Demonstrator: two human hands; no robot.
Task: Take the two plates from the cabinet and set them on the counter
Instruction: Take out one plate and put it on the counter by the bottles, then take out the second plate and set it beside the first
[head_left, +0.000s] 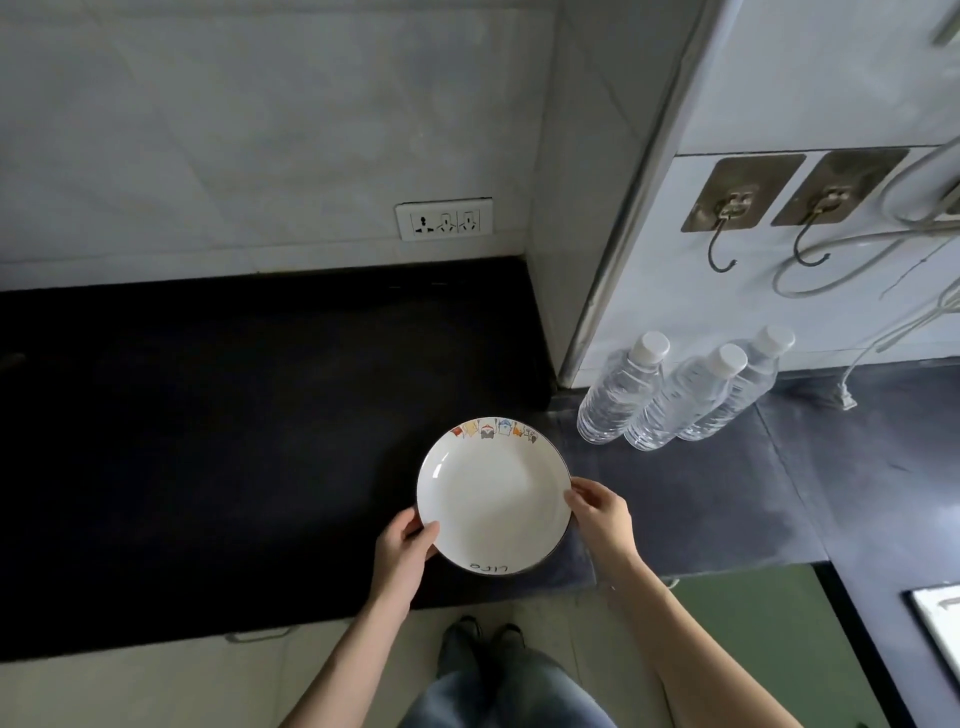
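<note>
A white plate (493, 493) with small coloured figures along its far rim sits low over the black counter (208, 441), near its front right part. My left hand (402, 545) grips the plate's near-left rim. My right hand (600, 512) pinches the right rim with fingers and thumb. I cannot tell whether the plate rests on the counter or hovers just above it. Only one plate shows; whether another lies under it is hidden. No cabinet is in view.
Three clear water bottles (670, 395) with white caps stand to the right of the plate on a greyer counter section. A wall socket (444, 218) is behind. Hooks (727, 218) and cables hang on the right wall. The floor and my shoes lie below.
</note>
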